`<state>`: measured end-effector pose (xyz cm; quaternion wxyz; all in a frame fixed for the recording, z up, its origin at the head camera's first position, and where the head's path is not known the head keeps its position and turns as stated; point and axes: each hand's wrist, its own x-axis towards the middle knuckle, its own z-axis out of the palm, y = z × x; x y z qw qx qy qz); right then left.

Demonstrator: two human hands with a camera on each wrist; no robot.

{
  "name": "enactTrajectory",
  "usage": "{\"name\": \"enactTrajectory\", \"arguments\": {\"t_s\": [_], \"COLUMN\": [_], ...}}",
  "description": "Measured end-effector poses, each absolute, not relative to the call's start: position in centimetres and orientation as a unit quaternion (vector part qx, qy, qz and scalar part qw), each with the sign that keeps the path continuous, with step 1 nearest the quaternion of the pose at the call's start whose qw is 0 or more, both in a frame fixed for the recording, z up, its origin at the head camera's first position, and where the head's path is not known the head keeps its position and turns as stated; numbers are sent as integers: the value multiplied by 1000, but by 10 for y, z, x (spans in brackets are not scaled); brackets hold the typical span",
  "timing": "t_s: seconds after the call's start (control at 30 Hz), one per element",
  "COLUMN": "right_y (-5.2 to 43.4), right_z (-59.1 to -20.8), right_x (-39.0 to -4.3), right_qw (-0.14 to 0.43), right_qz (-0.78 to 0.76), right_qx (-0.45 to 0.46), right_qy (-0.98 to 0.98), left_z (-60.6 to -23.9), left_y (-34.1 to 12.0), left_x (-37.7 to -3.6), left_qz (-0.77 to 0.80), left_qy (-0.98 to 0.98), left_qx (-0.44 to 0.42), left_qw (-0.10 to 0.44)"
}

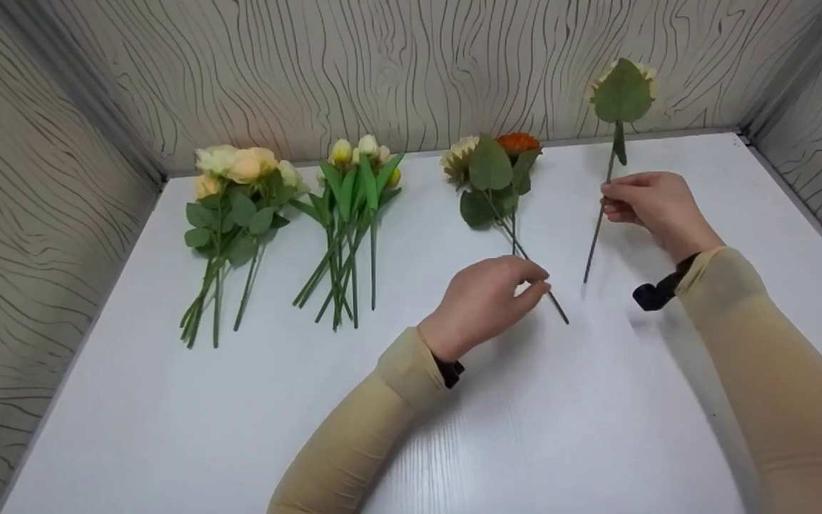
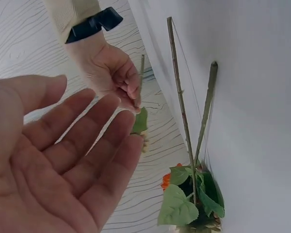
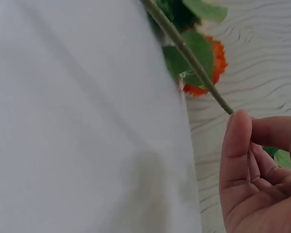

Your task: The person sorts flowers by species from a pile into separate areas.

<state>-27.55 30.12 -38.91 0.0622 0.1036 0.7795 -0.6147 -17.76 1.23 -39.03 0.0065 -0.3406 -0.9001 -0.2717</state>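
Note:
My right hand (image 1: 661, 207) pinches the thin stem of an artificial flower, held upright above the table. A broad green leaf (image 1: 623, 93) hides most of its pale petals. In the right wrist view the stem (image 3: 184, 51) runs out from between thumb and fingertips. My left hand (image 1: 486, 300) hovers by the lower stems of two other flowers, one cream (image 1: 459, 160) and one orange (image 1: 519, 143), which lie crossed. The left wrist view shows that left hand (image 2: 68, 160) with relaxed fingers and nothing in it, apart from the stems (image 2: 182, 104).
A bunch of peach and cream roses (image 1: 248, 165) lies on the white table (image 1: 168, 428) at the left. Beside it are several white and yellow tulips (image 1: 354, 193). A wall (image 1: 411, 71) with a wood-grain pattern rises behind the table's back edge.

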Motion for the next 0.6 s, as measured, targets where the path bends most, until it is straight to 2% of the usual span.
{"name": "enactTrajectory", "arguments": {"t_s": [0.2, 0.43, 0.6], "right_y": [255, 219, 212], "right_z": [-376, -376, -379], "right_x": [-246, -217, -214], "right_qw": [48, 47, 56], "right_qz": [-635, -664, -704], "right_qx": [28, -33, -66], "right_qy": [771, 746, 705], "left_z": [-389, -392, -393], "left_y": [-1, -3, -5], "left_x": [-193, -199, -199], "left_qz": [-435, -575, -621], "left_qy": [-865, -767, -727], "left_qx": [-242, -210, -195], "left_qw": [-64, -190, -217]}}
